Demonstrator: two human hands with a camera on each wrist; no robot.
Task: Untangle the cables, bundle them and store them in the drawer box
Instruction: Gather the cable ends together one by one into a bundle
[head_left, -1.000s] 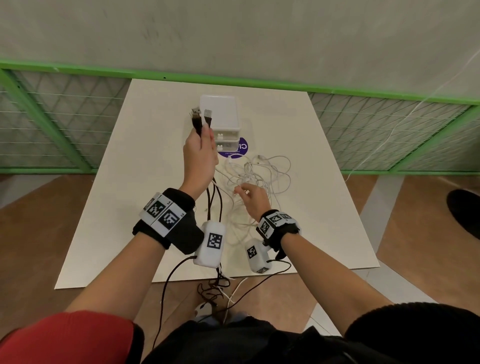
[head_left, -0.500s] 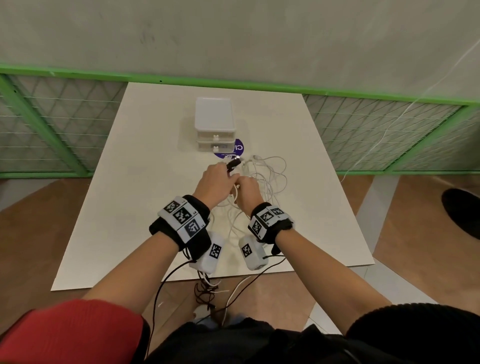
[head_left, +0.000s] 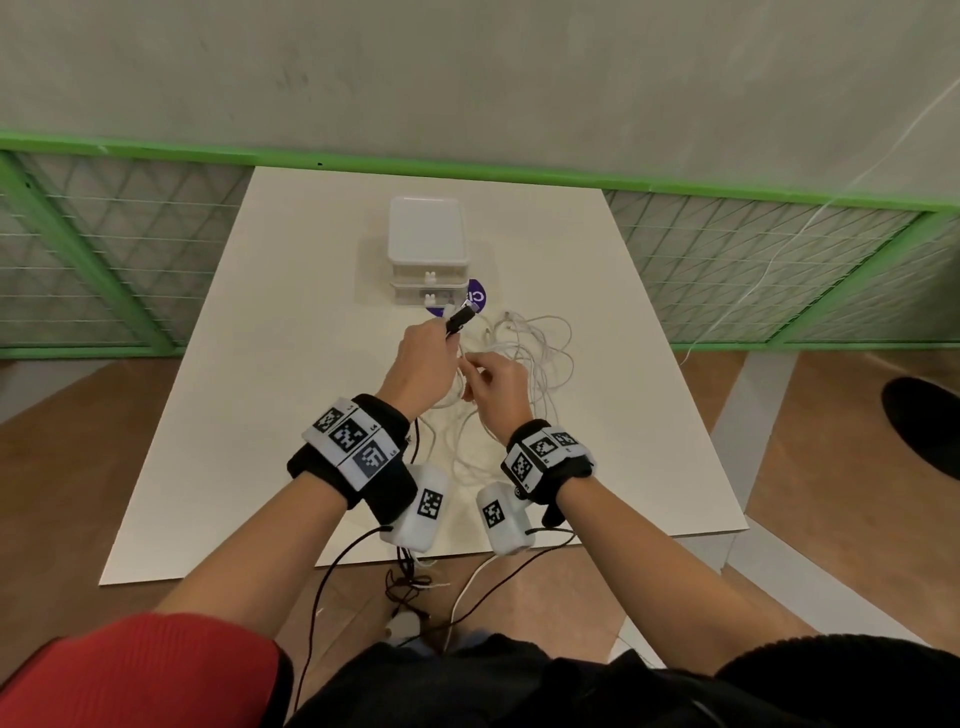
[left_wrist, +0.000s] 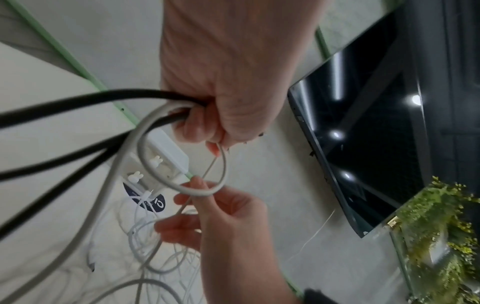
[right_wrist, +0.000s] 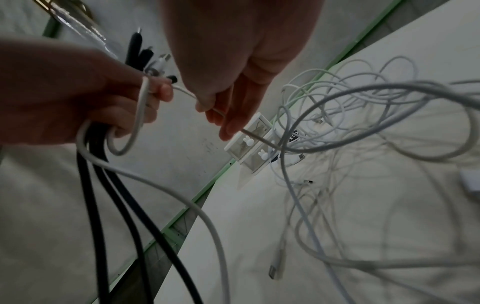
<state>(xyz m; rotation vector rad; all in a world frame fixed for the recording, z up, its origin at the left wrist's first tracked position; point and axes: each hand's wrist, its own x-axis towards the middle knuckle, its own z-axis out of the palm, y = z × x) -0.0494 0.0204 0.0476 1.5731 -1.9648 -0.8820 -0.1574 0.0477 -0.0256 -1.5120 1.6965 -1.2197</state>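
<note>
On the white table (head_left: 270, 395) my left hand (head_left: 434, 351) grips a bunch of black cables (left_wrist: 78, 102) together with a white cable loop (left_wrist: 155, 115); their plugs (head_left: 460, 325) stick out past its fingers. Close on its right, my right hand (head_left: 475, 376) pinches a thin white cable (right_wrist: 185, 92) that runs from the left hand's fist (right_wrist: 64, 92). A tangle of white cables (head_left: 543, 353) lies under and to the right of both hands. The white two-drawer box (head_left: 426, 244) stands behind them, both drawers pushed in.
A purple round sticker (head_left: 475, 304) lies by the box's front right corner. Green mesh fencing (head_left: 130, 249) borders the table's far side. Wrist-camera leads (head_left: 410, 582) hang off the near edge. A dark shoe (head_left: 924, 431) is on the floor at the right.
My left hand came down from in front of the drawer box, still holding the black cables, and met my right hand over the white tangle. The right hand now pinches a thin white cable.
</note>
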